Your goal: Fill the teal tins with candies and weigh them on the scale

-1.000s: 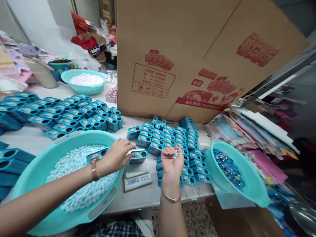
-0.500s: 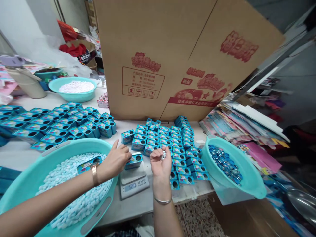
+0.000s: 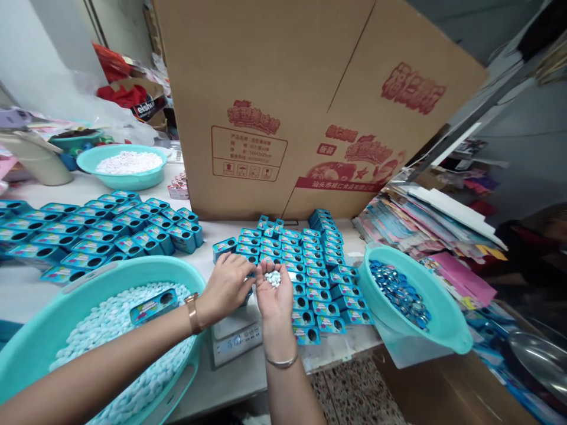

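Note:
My right hand [image 3: 274, 295] is cupped palm up beside the scale and holds several small white candies [image 3: 273, 278]. Over the scale [image 3: 237, 342] my left hand [image 3: 228, 280] bends its fingers toward that palm; whether anything is between its fingertips is hidden. A blue box on the scale is mostly covered by my hands. Under my left forearm, a large teal basin [image 3: 177, 265] holds pale blue and white candies, with a blue box [image 3: 153, 307] lying on them. Rows of blue boxes [image 3: 318, 282] with round dark holes stand behind and right of my right hand.
A large cardboard carton [image 3: 266, 71] rises behind the boxes. More blue boxes [image 3: 95, 236] stand at left, near a teal bowl of white pieces [image 3: 121, 180]. At right are a teal basin of shiny blue items [image 3: 447, 307] and stacked printed sheets [image 3: 416, 218].
My left hand has moved right from the box to my right palm. My right hand has opened more, showing the candies. The scale reading has changed, and the view has shifted slightly.

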Demonstrator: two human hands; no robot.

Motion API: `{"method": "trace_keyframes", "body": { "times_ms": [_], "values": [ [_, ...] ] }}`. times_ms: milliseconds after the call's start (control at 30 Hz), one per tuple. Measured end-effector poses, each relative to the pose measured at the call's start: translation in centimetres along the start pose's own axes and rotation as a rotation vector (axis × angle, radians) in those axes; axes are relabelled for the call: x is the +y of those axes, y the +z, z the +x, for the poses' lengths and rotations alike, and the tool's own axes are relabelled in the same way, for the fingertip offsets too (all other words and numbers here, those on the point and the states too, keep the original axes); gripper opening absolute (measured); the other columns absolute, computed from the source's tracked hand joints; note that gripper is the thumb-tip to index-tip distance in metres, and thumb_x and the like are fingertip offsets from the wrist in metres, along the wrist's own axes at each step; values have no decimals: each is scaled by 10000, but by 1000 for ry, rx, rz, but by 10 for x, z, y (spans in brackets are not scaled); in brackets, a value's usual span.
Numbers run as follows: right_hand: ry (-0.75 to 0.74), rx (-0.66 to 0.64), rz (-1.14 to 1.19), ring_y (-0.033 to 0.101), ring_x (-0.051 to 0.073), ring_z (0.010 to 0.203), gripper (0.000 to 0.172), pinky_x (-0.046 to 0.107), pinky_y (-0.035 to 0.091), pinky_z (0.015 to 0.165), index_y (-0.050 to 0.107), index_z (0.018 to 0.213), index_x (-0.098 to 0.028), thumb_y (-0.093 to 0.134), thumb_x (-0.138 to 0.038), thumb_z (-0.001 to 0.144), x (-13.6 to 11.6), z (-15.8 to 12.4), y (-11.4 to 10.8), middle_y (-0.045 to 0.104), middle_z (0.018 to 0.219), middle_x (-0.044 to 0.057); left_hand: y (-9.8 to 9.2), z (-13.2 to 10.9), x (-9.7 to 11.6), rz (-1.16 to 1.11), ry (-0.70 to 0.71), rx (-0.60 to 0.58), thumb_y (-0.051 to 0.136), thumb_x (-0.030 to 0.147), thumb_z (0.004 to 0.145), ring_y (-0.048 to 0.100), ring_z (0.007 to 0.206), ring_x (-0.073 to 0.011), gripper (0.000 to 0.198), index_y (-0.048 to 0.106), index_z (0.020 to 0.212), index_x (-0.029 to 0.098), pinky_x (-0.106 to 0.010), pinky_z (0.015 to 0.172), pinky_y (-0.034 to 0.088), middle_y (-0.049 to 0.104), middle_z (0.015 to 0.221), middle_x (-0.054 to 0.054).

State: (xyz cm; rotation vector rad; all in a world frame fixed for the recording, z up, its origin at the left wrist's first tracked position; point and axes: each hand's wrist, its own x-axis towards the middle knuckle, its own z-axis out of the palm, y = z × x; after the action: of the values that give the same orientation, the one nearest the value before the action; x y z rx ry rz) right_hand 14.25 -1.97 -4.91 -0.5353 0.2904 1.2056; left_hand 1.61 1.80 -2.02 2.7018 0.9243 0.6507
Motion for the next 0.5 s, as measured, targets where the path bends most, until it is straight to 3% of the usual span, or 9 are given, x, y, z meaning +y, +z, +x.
{"method": "trace_keyframes", "body": {
  "times_ms": [100,267,500],
  "values": [
    [-17,-30,9,662,139,819,155,335,540,807,534,698,-203,537,-302,817,2,-3,0,670,736,10,-1,5,9,23,52,7,424,256,902,478,900,-225,202,592,988,185,-371,815,383,602,936,-65],
    [-2,-86,-21,650,108,739,219,234,508,822,594,699,-172,500,-311,840,12,-11,3,678,715,19,7,13,22,51,74,-102,483,185,859,487,935,-228,257,593,1091,197,-344,799,403,620,1031,-66],
    [-14,-54,20,645,111,700,224,232,518,782,590,672,-168,501,-289,838,12,-12,2,671,673,20,5,21,27,82,80,-216,499,207,834,520,869,-231,185,643,949,205,-352,753,379,645,896,-74]
  ]
}}
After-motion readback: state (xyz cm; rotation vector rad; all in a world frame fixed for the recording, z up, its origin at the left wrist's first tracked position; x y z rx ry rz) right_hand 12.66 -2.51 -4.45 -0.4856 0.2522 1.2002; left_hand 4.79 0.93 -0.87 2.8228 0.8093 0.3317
